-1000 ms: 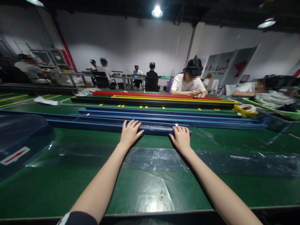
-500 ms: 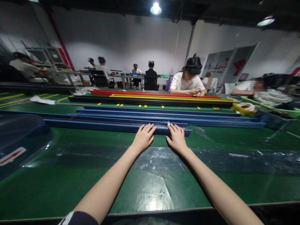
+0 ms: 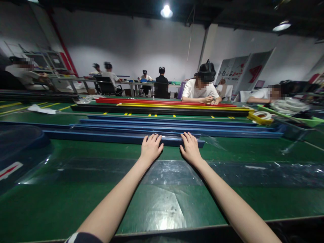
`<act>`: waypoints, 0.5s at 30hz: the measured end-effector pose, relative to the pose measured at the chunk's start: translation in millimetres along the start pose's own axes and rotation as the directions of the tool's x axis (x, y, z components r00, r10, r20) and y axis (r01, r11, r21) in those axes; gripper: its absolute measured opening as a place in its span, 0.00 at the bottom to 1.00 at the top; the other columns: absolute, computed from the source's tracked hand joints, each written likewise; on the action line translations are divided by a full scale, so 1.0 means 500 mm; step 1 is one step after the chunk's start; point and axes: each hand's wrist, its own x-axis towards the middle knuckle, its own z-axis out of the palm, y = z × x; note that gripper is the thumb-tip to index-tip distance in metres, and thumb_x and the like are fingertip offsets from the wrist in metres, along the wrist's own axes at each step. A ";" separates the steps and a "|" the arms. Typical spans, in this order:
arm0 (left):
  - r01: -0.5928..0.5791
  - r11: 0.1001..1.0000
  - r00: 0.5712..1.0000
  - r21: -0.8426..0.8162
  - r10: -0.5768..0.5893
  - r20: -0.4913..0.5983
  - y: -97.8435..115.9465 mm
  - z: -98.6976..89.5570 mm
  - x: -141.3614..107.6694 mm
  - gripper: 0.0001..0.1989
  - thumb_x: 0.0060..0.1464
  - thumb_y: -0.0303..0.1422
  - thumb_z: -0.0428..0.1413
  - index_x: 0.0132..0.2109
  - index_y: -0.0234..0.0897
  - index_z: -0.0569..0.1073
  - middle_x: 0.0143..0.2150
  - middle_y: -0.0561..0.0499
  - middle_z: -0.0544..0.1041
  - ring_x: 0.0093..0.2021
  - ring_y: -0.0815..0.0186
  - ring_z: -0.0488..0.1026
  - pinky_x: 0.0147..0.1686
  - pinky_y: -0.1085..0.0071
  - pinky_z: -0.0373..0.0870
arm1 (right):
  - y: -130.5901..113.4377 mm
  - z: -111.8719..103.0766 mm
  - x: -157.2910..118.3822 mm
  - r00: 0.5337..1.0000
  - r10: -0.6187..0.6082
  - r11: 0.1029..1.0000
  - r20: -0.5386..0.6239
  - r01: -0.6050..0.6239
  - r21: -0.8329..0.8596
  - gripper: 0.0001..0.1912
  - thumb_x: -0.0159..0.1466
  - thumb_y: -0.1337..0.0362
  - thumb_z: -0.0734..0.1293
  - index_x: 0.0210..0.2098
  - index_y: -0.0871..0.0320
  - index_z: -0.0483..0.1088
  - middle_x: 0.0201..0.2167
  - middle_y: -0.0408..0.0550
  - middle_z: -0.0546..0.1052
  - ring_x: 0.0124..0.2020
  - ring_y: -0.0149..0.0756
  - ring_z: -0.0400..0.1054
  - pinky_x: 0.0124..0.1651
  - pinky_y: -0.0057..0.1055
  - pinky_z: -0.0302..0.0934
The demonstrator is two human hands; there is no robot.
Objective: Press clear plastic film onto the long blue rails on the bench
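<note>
Both arms reach forward over the green tabletop [image 3: 162,206]. My left hand [image 3: 151,147] rests with its fingers spread on the nearest long blue plastic profile [image 3: 101,136], near its right end. To its right, my right hand [image 3: 190,148] lies on the same profile, fingers stretched out and thumb apart. The fingertips reach over the profile's upper edge; neither hand is closed round it. More blue profiles [image 3: 227,130] lie parallel just behind. A flat clear plastic sleeve [image 3: 172,172] stretches across the table beneath my wrists.
Blue material under clear film [image 3: 20,145] bulges at the left. Farther back lie red [image 3: 152,101], yellow [image 3: 177,106] and black profiles [image 3: 101,109]. At right are a yellow tray [image 3: 260,120] and a green tray [image 3: 315,120] with coiled tubing. A person [image 3: 199,91] sits across the table.
My left hand has slid slightly left along the blue profile, widening the gap between the hands. My right hand stays nearly in place on it. The view has shifted a little.
</note>
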 end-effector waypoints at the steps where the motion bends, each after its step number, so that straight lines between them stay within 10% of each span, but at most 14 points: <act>1: 0.036 0.999 0.999 0.014 -0.036 -0.006 -0.005 -0.003 0.000 0.20 0.58 0.39 0.45 0.54 0.37 0.68 0.53 0.42 0.71 0.55 0.55 0.64 0.55 0.55 0.54 | 0.001 0.001 0.000 0.999 0.030 0.999 -0.016 -0.030 -0.009 0.26 0.62 0.62 0.56 0.58 0.65 0.58 0.59 0.60 0.60 0.62 0.46 0.45 0.59 0.46 0.43; 10: 0.269 0.951 0.963 0.151 -0.265 -0.043 -0.051 -0.015 -0.002 0.22 0.56 0.45 0.43 0.50 0.39 0.71 0.50 0.42 0.72 0.53 0.52 0.65 0.55 0.52 0.51 | 0.004 0.009 -0.001 0.966 0.206 0.974 -0.153 -0.218 -0.064 0.23 0.64 0.56 0.55 0.52 0.64 0.64 0.55 0.62 0.65 0.59 0.49 0.52 0.57 0.47 0.43; 15: 0.249 0.960 0.968 0.129 -0.244 -0.053 -0.046 -0.014 -0.005 0.23 0.55 0.44 0.45 0.52 0.38 0.70 0.53 0.41 0.70 0.56 0.50 0.61 0.58 0.50 0.46 | -0.003 0.010 -0.004 0.986 0.162 0.982 -0.043 -0.166 -0.089 0.25 0.64 0.56 0.55 0.54 0.66 0.62 0.57 0.62 0.64 0.58 0.48 0.53 0.57 0.45 0.43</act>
